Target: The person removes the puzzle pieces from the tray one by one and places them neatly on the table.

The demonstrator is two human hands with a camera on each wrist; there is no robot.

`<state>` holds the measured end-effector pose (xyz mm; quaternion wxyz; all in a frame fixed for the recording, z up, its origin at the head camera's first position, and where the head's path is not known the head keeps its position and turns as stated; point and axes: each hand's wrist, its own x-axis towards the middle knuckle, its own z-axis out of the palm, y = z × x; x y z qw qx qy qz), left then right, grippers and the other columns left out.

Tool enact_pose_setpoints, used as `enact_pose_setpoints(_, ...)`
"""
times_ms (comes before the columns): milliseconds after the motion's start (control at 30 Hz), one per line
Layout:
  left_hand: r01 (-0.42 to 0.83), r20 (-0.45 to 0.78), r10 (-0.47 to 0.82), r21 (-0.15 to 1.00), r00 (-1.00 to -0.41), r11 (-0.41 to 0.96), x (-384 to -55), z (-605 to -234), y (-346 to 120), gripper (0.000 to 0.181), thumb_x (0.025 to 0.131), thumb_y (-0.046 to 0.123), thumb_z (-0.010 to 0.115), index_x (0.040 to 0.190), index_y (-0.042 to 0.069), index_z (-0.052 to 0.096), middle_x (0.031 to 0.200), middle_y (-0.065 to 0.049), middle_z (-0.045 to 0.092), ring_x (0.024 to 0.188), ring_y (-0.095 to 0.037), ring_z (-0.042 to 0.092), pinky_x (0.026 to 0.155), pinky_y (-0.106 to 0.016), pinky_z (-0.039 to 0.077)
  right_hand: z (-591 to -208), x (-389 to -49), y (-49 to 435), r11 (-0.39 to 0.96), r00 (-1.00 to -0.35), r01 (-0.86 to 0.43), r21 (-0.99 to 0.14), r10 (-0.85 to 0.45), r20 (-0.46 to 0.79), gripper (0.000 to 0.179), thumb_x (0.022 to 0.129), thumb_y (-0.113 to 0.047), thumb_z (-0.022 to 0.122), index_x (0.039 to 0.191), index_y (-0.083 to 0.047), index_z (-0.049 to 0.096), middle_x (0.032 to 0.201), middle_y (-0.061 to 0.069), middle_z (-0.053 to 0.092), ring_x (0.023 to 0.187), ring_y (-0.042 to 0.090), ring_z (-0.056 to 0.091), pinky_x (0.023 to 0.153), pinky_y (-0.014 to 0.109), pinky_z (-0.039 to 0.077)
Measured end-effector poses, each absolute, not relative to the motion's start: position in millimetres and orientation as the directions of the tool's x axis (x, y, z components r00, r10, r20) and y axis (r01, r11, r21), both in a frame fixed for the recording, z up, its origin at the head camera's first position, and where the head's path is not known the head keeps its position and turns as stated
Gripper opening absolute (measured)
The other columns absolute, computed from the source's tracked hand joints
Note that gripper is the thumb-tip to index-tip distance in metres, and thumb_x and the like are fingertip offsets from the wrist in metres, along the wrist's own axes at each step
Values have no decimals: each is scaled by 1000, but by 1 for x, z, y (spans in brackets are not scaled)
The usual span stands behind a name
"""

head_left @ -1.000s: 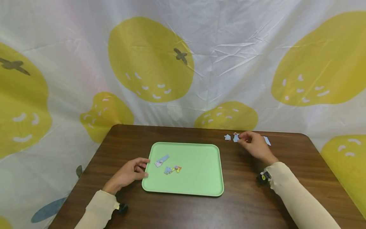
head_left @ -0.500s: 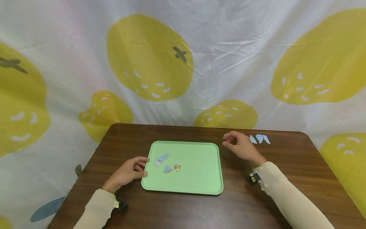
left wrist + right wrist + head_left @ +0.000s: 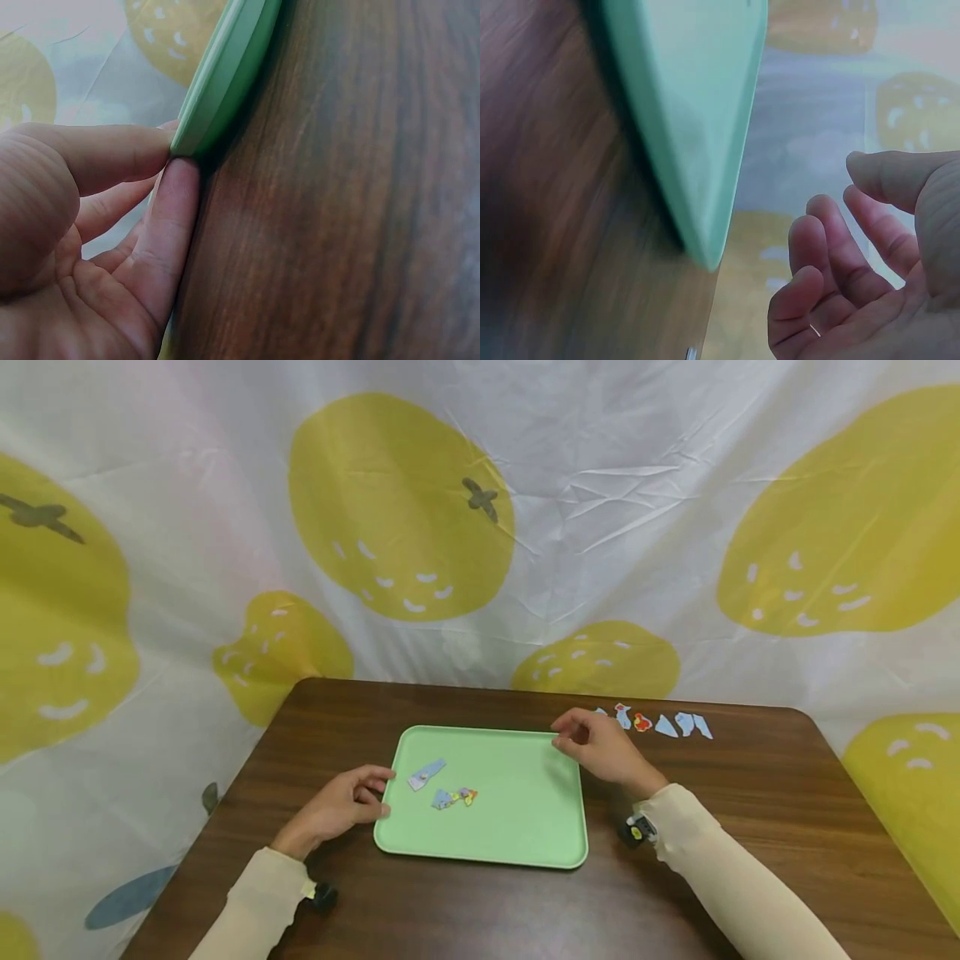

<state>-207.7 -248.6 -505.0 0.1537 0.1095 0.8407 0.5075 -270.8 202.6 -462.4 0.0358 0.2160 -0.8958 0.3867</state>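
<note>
My left hand (image 3: 333, 806) is at the left rim of the light green tray (image 3: 517, 827). In the left wrist view its thumb and a finger (image 3: 169, 217) pinch the tray's edge. My right hand (image 3: 600, 747) hovers over the tray's far right corner. The right wrist view shows its thumb (image 3: 885, 176) apart from the loosely bent fingers, with nothing between them. On the tray's left half lie a long blue-grey picture piece (image 3: 427, 774) and a cluster of joined-looking pieces (image 3: 453, 798) in blue, yellow and orange.
Along the far right table edge lie several cut pieces, among them a red and yellow one (image 3: 642, 722), a pale blue triangle (image 3: 665, 727) and a pale strip (image 3: 702, 727). My right hand partly covers one. A lemon-print curtain (image 3: 585, 552) hangs behind the brown table (image 3: 465, 902).
My right hand has moved left from the loose pieces to over the tray's corner, uncovering several of them. The left hand keeps its place at the rim.
</note>
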Motion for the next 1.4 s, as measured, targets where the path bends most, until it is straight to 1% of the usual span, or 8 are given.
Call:
enact_pose_setpoints(233, 28, -148, 339, 885, -929, 464, -208, -504, -248, 57, 95, 12, 80, 147, 6, 58, 127, -19, 58, 96, -23, 60, 79, -30, 52, -460, -271, 176, 571, -871, -467, -675, -429, 239, 19, 97, -18, 78, 114, -10, 75, 93, -1, 73, 79, 15, 65, 68, 29, 50)
enact_pose_setpoints(367, 28, -150, 345, 887, -926, 461, -209, -505, -249, 57, 95, 12, 80, 147, 4, 58, 125, -18, 58, 95, -23, 60, 78, -29, 52, -464, -271, 159, 541, -838, -508, -670, -488, 242, 19, 98, -18, 78, 115, -10, 74, 94, -1, 74, 80, 12, 66, 69, 27, 51)
enact_pose_setpoints(600, 31, -151, 353, 888, -923, 460, -211, -506, -250, 57, 94, 10, 80, 147, 3, 58, 123, -19, 58, 93, -22, 60, 77, -28, 53, -466, -269, 130, 501, -769, -578, -644, -597, 226, 23, 99, -18, 76, 118, -6, 74, 97, -1, 74, 82, 15, 69, 74, 28, 54)
enact_pose_setpoints(733, 34, -149, 360, 889, -921, 456, -212, -507, -252, 58, 94, 9, 80, 147, 2, 57, 124, -20, 57, 92, -22, 60, 76, -28, 53, -468, -269, 113, 489, -738, -586, -647, -651, 177, 25, 100, -19, 75, 121, -5, 74, 99, -1, 74, 82, 13, 69, 73, 26, 54)
enact_pose_setpoints(900, 31, -149, 357, 891, -922, 453, -212, -506, -254, 59, 94, 10, 81, 147, 3, 58, 124, -19, 57, 93, -23, 60, 76, -29, 53, -471, -267, 94, 473, -709, -580, -663, -694, 126, 28, 100, -17, 75, 124, -5, 74, 103, 2, 76, 86, 15, 70, 76, 26, 55)
enact_pose_setpoints(1133, 29, -151, 354, 889, -923, 456, -212, -506, -253, 58, 94, 10, 80, 147, 3, 58, 125, -20, 57, 93, -23, 60, 77, -28, 53, -485, -266, 78, 466, -682, -569, -677, -728, 73, 29, 96, -13, 79, 123, -8, 74, 107, 5, 77, 89, 12, 72, 82, 25, 56)
enact_pose_setpoints(1300, 28, -152, 349, 888, -925, 459, -211, -505, -253, 58, 94, 10, 80, 147, 3, 58, 125, -20, 57, 94, -23, 59, 77, -29, 52, -488, -263, 71, 462, -674, -554, -692, -737, 48, 33, 91, -9, 83, 123, -8, 75, 106, 6, 77, 91, 14, 72, 85, 27, 56)
enact_pose_setpoints(1400, 27, -149, 349, 890, -925, 455, -210, -505, -253, 58, 94, 10, 80, 147, 3, 58, 125, -20, 57, 94, -23, 59, 77, -29, 52, -488, -262, 69, 478, -676, -548, -686, -736, 27, 33, 90, -7, 83, 122, -10, 75, 104, 3, 75, 89, 12, 69, 84, 28, 55)
